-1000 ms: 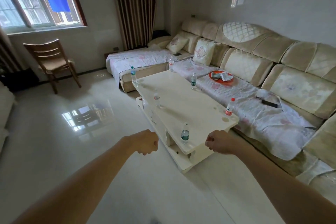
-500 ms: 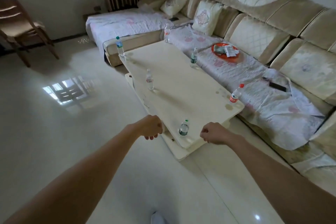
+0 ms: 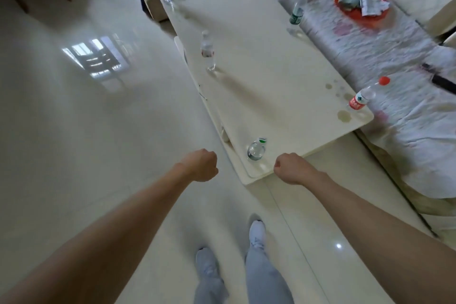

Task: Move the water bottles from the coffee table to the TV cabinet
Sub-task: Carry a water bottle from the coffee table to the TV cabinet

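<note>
I am at the approach, nothing lifted yet: my left grip [image 3: 199, 166] and right grip [image 3: 293, 168] are both clenched on nothing, either side of the near corner of the tabletop [image 3: 271, 76]. The nearest bottle [image 3: 256, 149] stands upright just inside that corner, long axis vertical, green cap up toward me, the other bottles [image 3: 208, 50] well apart along the edges. Next, I judge, one fist must uncurl and wrap its body from the side

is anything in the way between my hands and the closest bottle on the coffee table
Nothing visible. The green-capped water bottle stands alone at the near corner of the coffee table. The left hand and right hand flank it, both curled and holding nothing. The TV cabinet is out of view.
</note>
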The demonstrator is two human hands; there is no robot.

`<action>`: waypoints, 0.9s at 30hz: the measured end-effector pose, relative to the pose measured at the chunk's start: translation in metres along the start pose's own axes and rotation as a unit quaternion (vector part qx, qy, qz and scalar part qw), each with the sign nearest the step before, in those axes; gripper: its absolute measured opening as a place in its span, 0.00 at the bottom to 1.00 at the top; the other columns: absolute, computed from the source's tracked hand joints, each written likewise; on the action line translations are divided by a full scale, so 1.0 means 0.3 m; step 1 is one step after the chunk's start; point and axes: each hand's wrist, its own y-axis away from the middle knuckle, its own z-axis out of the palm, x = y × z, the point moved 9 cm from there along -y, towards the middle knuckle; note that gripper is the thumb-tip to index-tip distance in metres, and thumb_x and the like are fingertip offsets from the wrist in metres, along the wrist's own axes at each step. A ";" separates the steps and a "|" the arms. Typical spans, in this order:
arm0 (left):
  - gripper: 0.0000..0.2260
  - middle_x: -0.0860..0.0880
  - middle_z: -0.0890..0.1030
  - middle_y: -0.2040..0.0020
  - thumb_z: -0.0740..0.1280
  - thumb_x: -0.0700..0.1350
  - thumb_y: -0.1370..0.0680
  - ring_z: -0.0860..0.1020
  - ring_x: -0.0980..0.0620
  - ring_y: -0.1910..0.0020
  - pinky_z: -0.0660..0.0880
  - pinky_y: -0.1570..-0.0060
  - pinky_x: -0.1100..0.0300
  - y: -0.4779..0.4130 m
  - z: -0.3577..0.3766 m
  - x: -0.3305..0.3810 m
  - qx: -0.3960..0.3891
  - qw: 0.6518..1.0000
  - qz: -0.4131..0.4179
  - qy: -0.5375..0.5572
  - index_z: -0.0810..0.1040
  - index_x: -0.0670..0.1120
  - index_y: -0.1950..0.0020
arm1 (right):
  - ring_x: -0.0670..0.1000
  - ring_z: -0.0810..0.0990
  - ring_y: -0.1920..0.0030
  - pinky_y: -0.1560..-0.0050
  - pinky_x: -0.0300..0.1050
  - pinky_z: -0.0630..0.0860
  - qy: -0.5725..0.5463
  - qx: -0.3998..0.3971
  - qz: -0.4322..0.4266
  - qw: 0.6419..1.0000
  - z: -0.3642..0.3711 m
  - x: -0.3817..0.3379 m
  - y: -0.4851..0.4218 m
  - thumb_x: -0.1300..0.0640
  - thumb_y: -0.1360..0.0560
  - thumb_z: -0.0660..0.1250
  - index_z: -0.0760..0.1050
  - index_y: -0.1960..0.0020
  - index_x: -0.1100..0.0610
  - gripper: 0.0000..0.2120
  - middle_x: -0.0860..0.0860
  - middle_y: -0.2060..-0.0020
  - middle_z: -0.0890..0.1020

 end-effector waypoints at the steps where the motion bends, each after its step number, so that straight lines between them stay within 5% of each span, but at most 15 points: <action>1: 0.12 0.39 0.81 0.46 0.59 0.44 0.22 0.80 0.39 0.48 0.78 0.50 0.52 -0.042 0.036 0.005 -0.008 1.000 -0.001 -0.002 0.79 0.40 0.48 | 0.60 0.79 0.44 0.47 0.49 0.76 0.009 -0.004 0.001 1.000 0.024 0.015 -0.041 0.56 0.23 0.59 0.78 0.43 0.61 0.15 0.61 0.43 0.80; 6: 0.13 0.42 0.81 0.46 0.59 0.43 0.20 0.80 0.41 0.49 0.72 0.58 0.58 -0.240 0.196 -0.007 -0.037 0.999 -0.020 -0.013 0.80 0.40 0.45 | 0.59 0.77 0.41 0.47 0.49 0.74 -0.007 0.003 0.034 0.999 0.123 0.101 -0.251 0.56 0.24 0.60 0.73 0.39 0.61 0.16 0.59 0.41 0.78; 13: 0.11 0.42 0.83 0.52 0.58 0.43 0.22 0.81 0.42 0.54 0.79 0.54 0.52 -0.436 0.379 -0.069 -0.006 0.998 -0.042 0.054 0.79 0.42 0.51 | 0.55 0.71 0.34 0.37 0.49 0.70 -0.210 0.059 0.009 0.976 0.274 0.148 -0.479 0.48 0.32 0.76 0.58 0.26 0.55 0.41 0.53 0.32 0.67; 19: 0.09 0.44 0.83 0.45 0.62 0.43 0.22 0.80 0.44 0.47 0.77 0.46 0.51 -0.504 0.480 -0.071 0.005 0.990 -0.056 0.132 0.81 0.46 0.47 | 0.53 0.69 0.35 0.40 0.45 0.70 -0.299 0.166 -0.037 0.939 0.327 0.141 -0.552 0.53 0.34 0.79 0.59 0.27 0.52 0.43 0.50 0.33 0.68; 27: 0.09 0.45 0.83 0.47 0.62 0.42 0.21 0.80 0.45 0.48 0.77 0.47 0.53 -0.491 0.471 -0.097 0.014 0.982 -0.059 0.182 0.81 0.45 0.46 | 0.51 0.78 0.44 0.45 0.49 0.76 -0.328 0.203 -0.026 0.922 0.298 0.146 -0.582 0.49 0.36 0.79 0.68 0.35 0.51 0.34 0.46 0.42 0.79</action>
